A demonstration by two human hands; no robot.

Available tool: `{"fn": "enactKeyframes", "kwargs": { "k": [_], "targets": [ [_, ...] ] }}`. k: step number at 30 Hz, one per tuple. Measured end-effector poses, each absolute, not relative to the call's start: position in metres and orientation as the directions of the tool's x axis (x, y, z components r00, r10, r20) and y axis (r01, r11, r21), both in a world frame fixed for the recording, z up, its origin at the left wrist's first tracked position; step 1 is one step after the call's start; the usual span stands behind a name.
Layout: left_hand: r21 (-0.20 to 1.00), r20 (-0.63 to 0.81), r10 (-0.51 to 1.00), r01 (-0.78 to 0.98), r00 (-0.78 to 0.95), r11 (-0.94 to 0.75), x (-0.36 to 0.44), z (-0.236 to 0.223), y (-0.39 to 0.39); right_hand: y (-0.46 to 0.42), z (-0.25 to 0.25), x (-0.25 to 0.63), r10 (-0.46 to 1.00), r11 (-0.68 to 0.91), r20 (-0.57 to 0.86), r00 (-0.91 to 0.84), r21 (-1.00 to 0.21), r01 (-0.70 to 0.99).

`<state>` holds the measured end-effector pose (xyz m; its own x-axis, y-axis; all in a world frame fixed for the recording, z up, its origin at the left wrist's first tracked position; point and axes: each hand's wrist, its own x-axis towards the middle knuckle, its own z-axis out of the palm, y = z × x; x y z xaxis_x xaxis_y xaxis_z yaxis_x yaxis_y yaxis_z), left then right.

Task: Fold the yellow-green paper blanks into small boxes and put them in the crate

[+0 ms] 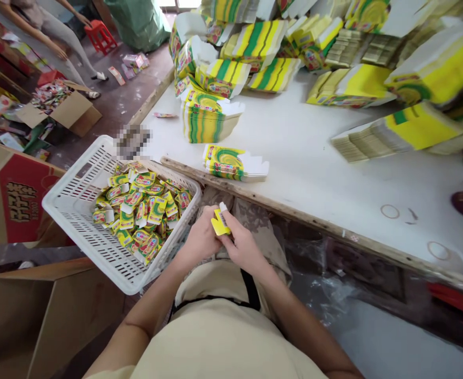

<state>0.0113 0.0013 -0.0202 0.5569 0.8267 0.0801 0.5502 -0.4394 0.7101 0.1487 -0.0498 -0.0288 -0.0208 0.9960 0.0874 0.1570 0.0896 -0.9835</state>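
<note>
Both of my hands are together above my lap, closed around one small yellow box [220, 223] with a barcode and a white end flap. My left hand [203, 234] grips its left side, partly hiding it. From the right, my right hand [241, 239] pinches it with thumb and fingers. Beside my left arm stands a white plastic basket [83, 221] holding many small yellow-green boxes [140, 205]. Just beyond my hands, a short stack of flat yellow-green cartons [225, 162] lies near the edge of the white table [294, 137].
More bundled flat cartons [258, 42] are piled at the table's back. Rubber bands [390, 211] lie on the right. Open cardboard boxes [53, 310] stand at lower left, and a person [53, 42] is beside a red stool [100, 37]. A wooden strip [286, 210] edges the table.
</note>
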Motion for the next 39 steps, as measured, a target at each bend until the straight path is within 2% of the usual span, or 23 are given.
{"fn": "enactKeyframes", "kwargs": {
  "k": [3,5,7,9,11,13,18,21,24,28,39],
  "targets": [
    [0.703,0.163,0.925,0.617,0.343,-0.353,0.009,-0.018,0.005,-0.043,-0.033,0.152,0.988,0.089,0.109,0.107,-0.980,0.179],
    [0.776,0.099,0.981,0.604,0.167,-0.181,0.004,-0.017,0.007,-0.039,-0.040,0.156,0.964,0.042,0.087,0.252,-0.983,0.179],
    [0.889,-0.050,0.996,0.458,0.074,0.010,-0.003,-0.017,0.010,-0.036,-0.047,0.162,0.933,0.029,0.107,0.343,-0.974,0.224],
    [0.959,-0.155,0.987,0.245,0.036,0.142,-0.008,-0.018,0.013,-0.036,-0.050,0.168,0.929,0.071,0.177,0.326,-0.947,0.313],
    [0.982,-0.175,0.984,0.074,-0.023,0.176,-0.011,-0.018,0.015,-0.036,-0.051,0.171,0.944,0.135,0.235,0.232,-0.916,0.379],
    [0.987,-0.163,0.983,-0.017,-0.080,0.162,-0.011,-0.018,0.015,-0.037,-0.049,0.172,0.953,0.176,0.259,0.160,-0.897,0.405],
    [0.988,-0.150,0.987,-0.057,-0.058,0.147,-0.006,-0.015,0.011,-0.037,-0.052,0.170,0.938,0.269,0.339,0.066,-0.836,0.478],
    [0.975,-0.213,0.977,-0.063,0.010,0.214,-0.005,-0.016,0.010,-0.038,-0.057,0.169,0.925,0.328,0.380,0.005,-0.806,0.492],
    [0.956,-0.269,0.963,-0.113,0.014,0.269,-0.004,-0.020,0.010,-0.038,-0.057,0.176,0.925,0.353,0.376,-0.049,-0.807,0.472],
    [0.957,-0.257,0.966,-0.139,0.004,0.255,-0.002,-0.024,0.012,-0.036,-0.047,0.189,0.932,0.363,0.327,-0.159,-0.831,0.421],
    [0.961,-0.244,0.970,-0.132,0.012,0.243,-0.004,-0.024,0.014,-0.033,-0.052,0.183,0.957,0.290,0.261,-0.126,-0.869,0.402]
  ]
}}
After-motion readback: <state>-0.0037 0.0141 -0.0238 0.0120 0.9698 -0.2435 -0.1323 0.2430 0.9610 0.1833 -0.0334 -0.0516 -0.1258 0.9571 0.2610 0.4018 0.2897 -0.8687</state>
